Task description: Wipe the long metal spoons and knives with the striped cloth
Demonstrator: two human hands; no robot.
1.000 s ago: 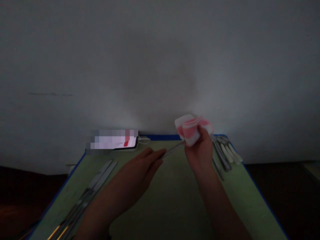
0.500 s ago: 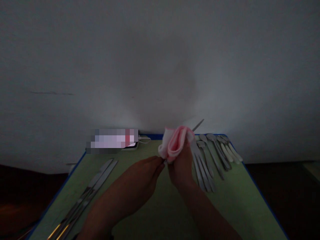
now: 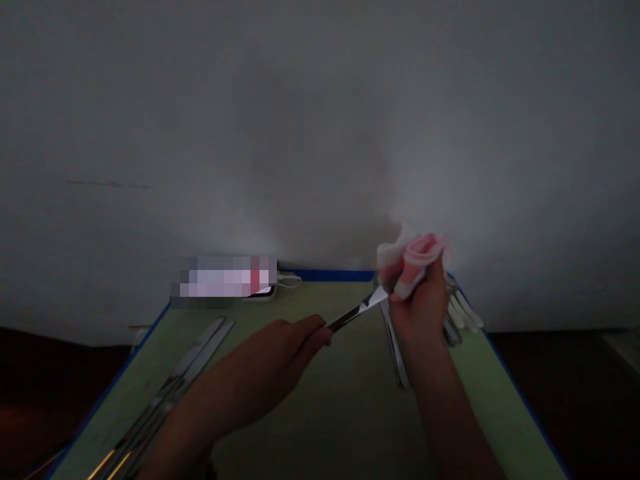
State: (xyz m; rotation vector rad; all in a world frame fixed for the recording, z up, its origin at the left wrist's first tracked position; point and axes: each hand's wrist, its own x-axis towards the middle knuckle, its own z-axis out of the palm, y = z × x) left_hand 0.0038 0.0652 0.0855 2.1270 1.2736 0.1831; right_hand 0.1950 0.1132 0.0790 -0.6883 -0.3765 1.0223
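Observation:
My left hand (image 3: 290,343) is closed round the handle of a metal knife (image 3: 357,311), which points up and to the right over the green table (image 3: 325,413). My right hand (image 3: 420,307) is closed on a pink and white cloth (image 3: 410,263), and the cloth is wrapped round the far end of the blade. Both hands hover above the middle of the table. The room is dim.
Several knives (image 3: 175,387) lie in a row at the table's left. Spoons and other cutlery (image 3: 463,313) lie at the right, partly behind my right hand. A lit phone (image 3: 225,283) with a cable rests at the far edge against a grey wall.
My right hand with the cloth slid from near my left hand back out to the right along the blade. More of the blade now shows between the hands.

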